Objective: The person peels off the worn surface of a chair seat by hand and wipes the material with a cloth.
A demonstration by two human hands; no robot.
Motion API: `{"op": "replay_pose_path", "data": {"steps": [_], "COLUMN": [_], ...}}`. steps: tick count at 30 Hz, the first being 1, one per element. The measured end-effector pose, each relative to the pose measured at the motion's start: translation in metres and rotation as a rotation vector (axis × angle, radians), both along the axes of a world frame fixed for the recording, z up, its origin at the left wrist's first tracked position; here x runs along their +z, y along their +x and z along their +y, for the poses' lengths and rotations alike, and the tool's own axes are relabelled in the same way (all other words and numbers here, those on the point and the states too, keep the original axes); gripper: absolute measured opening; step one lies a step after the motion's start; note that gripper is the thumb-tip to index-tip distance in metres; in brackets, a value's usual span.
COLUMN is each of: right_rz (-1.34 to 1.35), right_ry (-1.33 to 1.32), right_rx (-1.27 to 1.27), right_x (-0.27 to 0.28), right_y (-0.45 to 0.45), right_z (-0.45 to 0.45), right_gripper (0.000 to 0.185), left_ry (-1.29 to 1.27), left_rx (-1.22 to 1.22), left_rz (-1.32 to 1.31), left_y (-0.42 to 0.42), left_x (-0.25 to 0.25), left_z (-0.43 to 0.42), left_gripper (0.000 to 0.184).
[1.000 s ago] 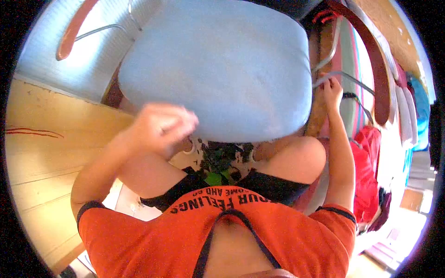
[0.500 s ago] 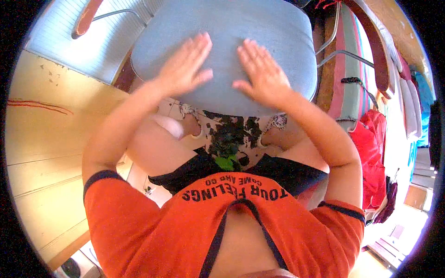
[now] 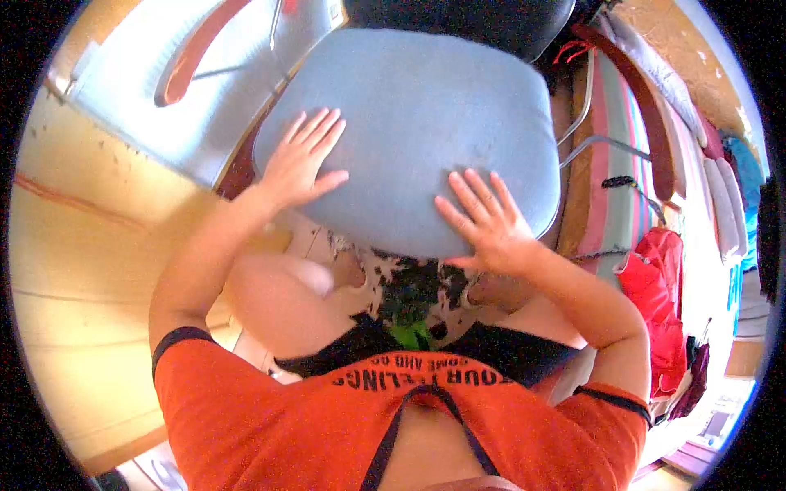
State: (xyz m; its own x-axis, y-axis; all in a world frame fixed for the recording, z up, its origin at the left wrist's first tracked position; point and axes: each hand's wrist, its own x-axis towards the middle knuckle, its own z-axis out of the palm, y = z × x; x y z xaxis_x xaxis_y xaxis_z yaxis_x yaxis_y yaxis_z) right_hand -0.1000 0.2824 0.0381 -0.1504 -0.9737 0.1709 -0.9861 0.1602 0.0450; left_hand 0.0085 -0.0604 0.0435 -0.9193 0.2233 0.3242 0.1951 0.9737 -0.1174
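Note:
In front of me stands an office chair with a blue-grey padded seat (image 3: 401, 123) and curved wooden armrests (image 3: 187, 61). My left hand (image 3: 299, 164) lies flat on the seat's left side, fingers spread and thumb out. On the seat's front right part is my right hand (image 3: 490, 217), also open, with its fingers pointing away from me. Neither hand holds anything. Below the seat, between my feet, many dark pieces (image 3: 409, 282) are scattered over the light tiled floor, with a green leaf-like piece (image 3: 411, 335) nearest me.
A yellow wooden cabinet (image 3: 90, 303) stands close on my left. To the right is a striped cushion or mattress (image 3: 618, 164) with a black cord (image 3: 620, 182) on it. Red cloth (image 3: 655, 303) hangs beside it. The black chair back (image 3: 467, 20) rises behind the seat.
My hands have moved apart, the left outward and the right toward the seat's front right. The seat appears lower in view, and its black back now shows.

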Motion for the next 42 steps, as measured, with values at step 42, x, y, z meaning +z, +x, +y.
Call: {"op": "replay_pose_path", "data": {"steps": [42], "right_rz": [-0.21], "right_ry": [-0.239], "right_rx": [-0.589], "right_x": [-0.118], "right_y": [-0.34], "right_z": [-0.004], "right_gripper": [0.088], "left_ry": [-0.013], "left_rx": [0.415], "left_rz": [-0.333], "left_y": [-0.177], "left_x": [0.001], "left_z": [0.003], "left_gripper": [0.07]}}
